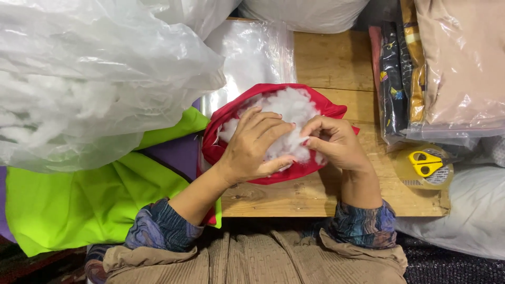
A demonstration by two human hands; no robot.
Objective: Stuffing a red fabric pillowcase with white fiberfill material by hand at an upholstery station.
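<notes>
A red fabric cover [231,113] lies open on the wooden table [336,63], filled with white fluffy stuffing [292,108]. My left hand [258,144] rests flat on the stuffing, fingers spread, pressing it into the cover. My right hand [334,142] is next to it at the cover's right edge, its fingertips pinched on a tuft of the stuffing. Both sleeves are dark blue with a pattern.
A large clear plastic bag of white stuffing [79,79] fills the left. Lime green fabric [79,200] lies below it. Bagged fabrics [452,68] stack at the right, beside a tape roll [407,171] with yellow scissors [426,163]. White bags sit behind.
</notes>
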